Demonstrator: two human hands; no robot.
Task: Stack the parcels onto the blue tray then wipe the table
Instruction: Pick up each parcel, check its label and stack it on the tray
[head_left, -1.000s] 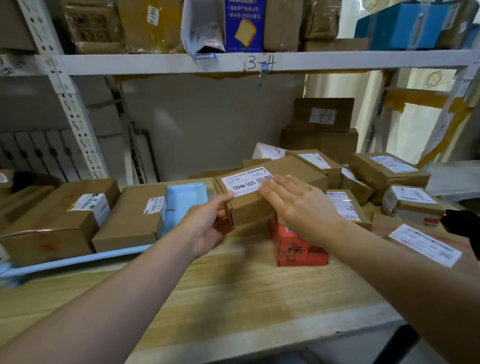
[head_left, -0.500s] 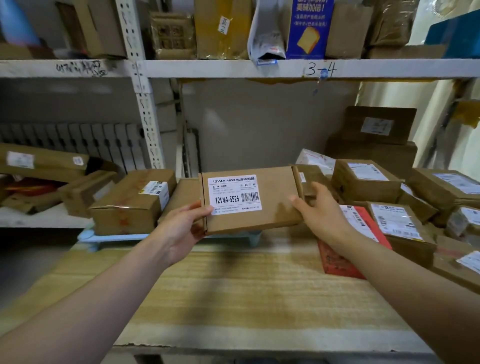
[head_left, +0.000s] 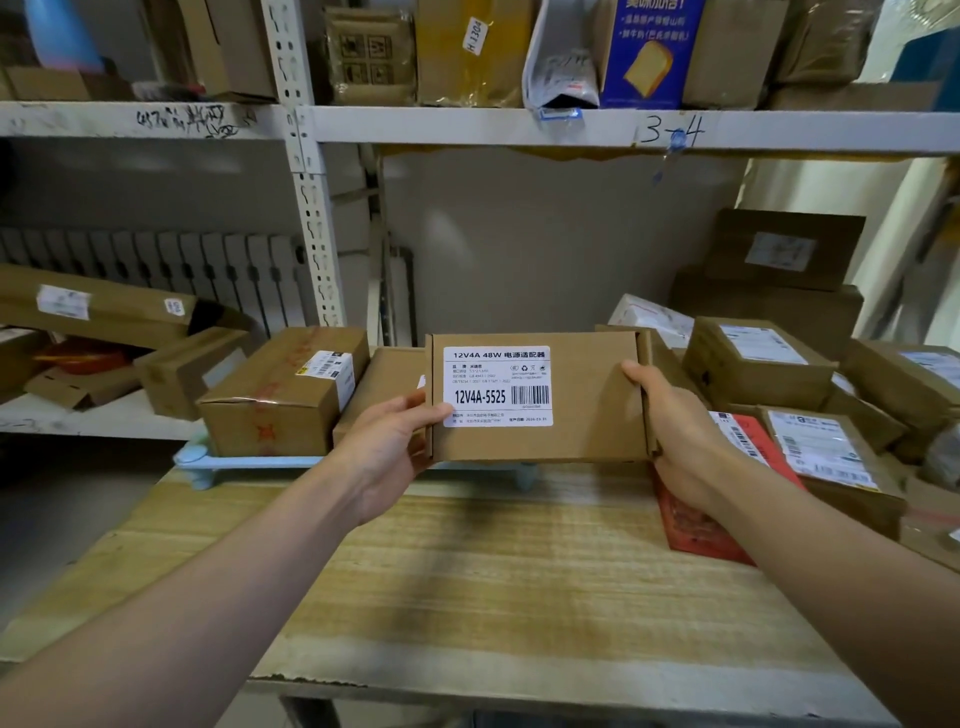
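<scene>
Most of the blue tray was hidden: only its pale front rim and a left corner showed at centre left, the rest covered by a taped brown parcel and a flatter one beside it, and by the box held in front. The fingers of both hands were out of sight behind that box, so how they lay on its back could not be told. The left hand gripped the labelled cardboard box at its lower left edge, thumb pressed on the front face beside the white label reading 12V4A-5525. The right hand gripped the right edge, thumb curled over the front. The box was held upright in the middle of the frame, clear of the wooden table and in front of the tray. At right, a red parcel lay partly hidden under the right forearm, with a heap of brown parcels behind it, some cut off by the frame edge. The small print on their labels was probably addresses, though too blurred to read.
</scene>
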